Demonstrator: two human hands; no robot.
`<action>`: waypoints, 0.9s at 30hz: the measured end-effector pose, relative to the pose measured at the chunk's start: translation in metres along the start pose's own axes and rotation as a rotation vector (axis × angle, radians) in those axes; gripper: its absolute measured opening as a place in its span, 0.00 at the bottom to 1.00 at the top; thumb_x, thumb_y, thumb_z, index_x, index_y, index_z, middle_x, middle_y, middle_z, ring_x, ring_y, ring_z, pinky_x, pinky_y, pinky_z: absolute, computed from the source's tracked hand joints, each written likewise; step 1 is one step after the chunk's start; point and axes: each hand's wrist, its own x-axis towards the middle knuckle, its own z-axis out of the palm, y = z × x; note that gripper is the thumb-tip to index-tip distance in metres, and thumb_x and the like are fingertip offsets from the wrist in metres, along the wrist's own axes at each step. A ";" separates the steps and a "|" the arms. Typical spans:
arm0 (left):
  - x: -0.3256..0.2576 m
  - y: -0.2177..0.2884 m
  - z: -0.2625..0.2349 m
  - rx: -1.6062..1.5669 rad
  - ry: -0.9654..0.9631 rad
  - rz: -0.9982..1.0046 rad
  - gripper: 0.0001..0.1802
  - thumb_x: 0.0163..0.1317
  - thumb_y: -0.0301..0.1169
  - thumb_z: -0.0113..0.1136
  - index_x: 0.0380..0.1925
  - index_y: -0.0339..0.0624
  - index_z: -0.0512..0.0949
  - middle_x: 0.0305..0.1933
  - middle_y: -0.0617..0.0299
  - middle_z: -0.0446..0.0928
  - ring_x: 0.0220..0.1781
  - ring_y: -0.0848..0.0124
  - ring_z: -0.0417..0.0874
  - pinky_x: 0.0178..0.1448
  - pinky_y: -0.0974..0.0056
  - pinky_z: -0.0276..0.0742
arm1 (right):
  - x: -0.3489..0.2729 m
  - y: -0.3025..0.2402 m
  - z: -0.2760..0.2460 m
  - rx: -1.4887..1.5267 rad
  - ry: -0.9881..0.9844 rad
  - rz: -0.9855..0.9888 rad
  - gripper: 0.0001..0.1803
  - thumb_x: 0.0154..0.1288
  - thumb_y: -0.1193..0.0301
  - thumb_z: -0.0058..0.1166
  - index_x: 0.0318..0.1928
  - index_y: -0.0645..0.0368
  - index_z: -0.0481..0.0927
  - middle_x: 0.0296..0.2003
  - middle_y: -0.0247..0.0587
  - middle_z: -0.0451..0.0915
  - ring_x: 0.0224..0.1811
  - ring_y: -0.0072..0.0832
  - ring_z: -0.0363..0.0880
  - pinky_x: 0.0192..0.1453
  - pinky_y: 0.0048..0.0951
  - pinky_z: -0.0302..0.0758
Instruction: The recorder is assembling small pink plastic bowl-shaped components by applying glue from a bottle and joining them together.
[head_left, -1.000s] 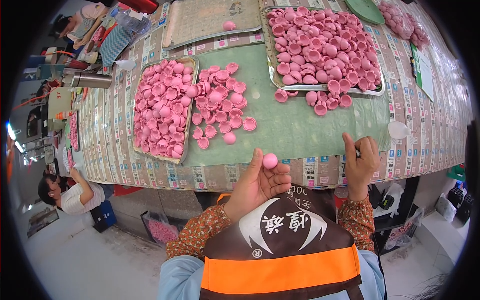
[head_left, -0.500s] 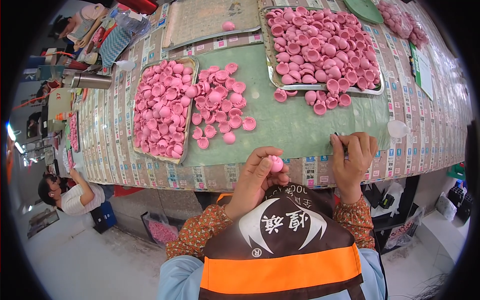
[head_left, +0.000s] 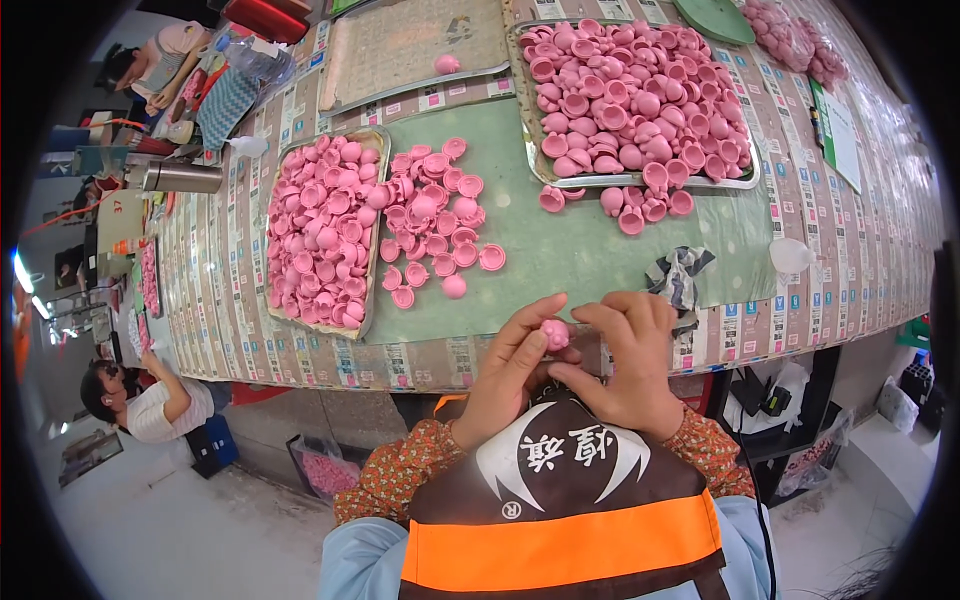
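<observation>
My left hand [head_left: 508,372] pinches a small round pink plastic piece [head_left: 554,335] with bumps on it, just in front of the table's near edge. Close by on its right is my right hand [head_left: 632,362], thumb and fingers apart and nothing visible between them. Behind the right hand a crumpled dark-and-white cloth or wrapper [head_left: 682,277] lies on the green mat [head_left: 540,240]. Hollow pink half-round pieces [head_left: 440,215] are spread on the mat to the left, beside a heaped tray [head_left: 376,290]. Another heaped metal tray [head_left: 748,180] stands farther back on the right.
At the back is a flat tray [head_left: 400,60] with one pink piece in it. A white cup-like thing [head_left: 792,256] sits at the right, a steel flask [head_left: 182,177] at the far left. Two other people [head_left: 160,395] are on the left.
My right hand has moved left from the mat to beside the pink piece, its fingers spreading; the crumpled cloth shows where it was. The left hand has turned the piece so its bumps show more.
</observation>
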 end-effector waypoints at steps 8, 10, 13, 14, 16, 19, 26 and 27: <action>0.002 0.000 -0.006 0.075 -0.076 0.015 0.21 0.72 0.25 0.54 0.62 0.42 0.62 0.52 0.62 0.72 0.56 0.75 0.75 0.62 0.69 0.71 | -0.004 0.008 0.019 0.049 0.083 -0.079 0.22 0.43 0.70 0.68 0.44 0.51 0.80 0.38 0.36 0.73 0.43 0.38 0.69 0.48 0.41 0.59; 0.002 -0.004 -0.011 0.067 -0.087 0.023 0.19 0.71 0.23 0.55 0.59 0.41 0.63 0.52 0.62 0.72 0.56 0.76 0.75 0.62 0.69 0.71 | -0.006 0.012 0.022 0.129 0.101 -0.129 0.21 0.41 0.74 0.67 0.41 0.54 0.80 0.35 0.36 0.74 0.39 0.38 0.70 0.44 0.39 0.63; 0.003 -0.009 -0.017 0.044 -0.108 0.052 0.17 0.67 0.21 0.58 0.53 0.40 0.66 0.51 0.60 0.74 0.54 0.74 0.76 0.60 0.67 0.74 | -0.006 0.017 0.026 0.233 0.114 -0.173 0.20 0.40 0.76 0.66 0.39 0.58 0.81 0.32 0.38 0.75 0.35 0.38 0.70 0.40 0.37 0.66; 0.004 -0.008 -0.016 0.051 -0.090 0.034 0.16 0.67 0.21 0.58 0.51 0.40 0.67 0.50 0.60 0.74 0.54 0.74 0.77 0.59 0.68 0.74 | -0.007 0.017 0.026 0.233 0.113 -0.172 0.20 0.40 0.76 0.66 0.39 0.58 0.81 0.32 0.38 0.75 0.35 0.38 0.70 0.40 0.37 0.66; 0.004 -0.006 -0.015 0.057 -0.072 0.016 0.14 0.67 0.21 0.59 0.49 0.39 0.67 0.48 0.60 0.75 0.53 0.74 0.77 0.59 0.68 0.74 | -0.008 0.016 0.026 0.204 0.127 -0.197 0.20 0.38 0.77 0.65 0.38 0.60 0.81 0.31 0.39 0.76 0.33 0.38 0.71 0.38 0.36 0.68; 0.005 -0.006 -0.015 0.072 -0.077 0.011 0.13 0.67 0.21 0.58 0.49 0.39 0.68 0.47 0.60 0.75 0.51 0.75 0.78 0.58 0.70 0.74 | -0.010 0.016 0.027 0.170 0.120 -0.202 0.20 0.38 0.77 0.65 0.39 0.61 0.81 0.31 0.39 0.76 0.33 0.38 0.71 0.39 0.36 0.69; 0.011 0.003 -0.009 0.026 -0.016 -0.004 0.13 0.68 0.23 0.57 0.50 0.41 0.69 0.46 0.61 0.76 0.50 0.75 0.78 0.54 0.70 0.77 | -0.002 0.010 0.024 0.109 0.083 -0.188 0.24 0.44 0.75 0.67 0.46 0.62 0.80 0.37 0.42 0.77 0.38 0.40 0.72 0.43 0.38 0.70; 0.013 0.008 -0.004 -0.007 0.026 -0.006 0.13 0.70 0.24 0.57 0.51 0.41 0.69 0.46 0.62 0.76 0.48 0.75 0.79 0.53 0.69 0.78 | 0.003 0.006 0.019 0.085 0.046 -0.152 0.26 0.46 0.74 0.67 0.50 0.62 0.79 0.40 0.44 0.76 0.41 0.42 0.72 0.45 0.40 0.70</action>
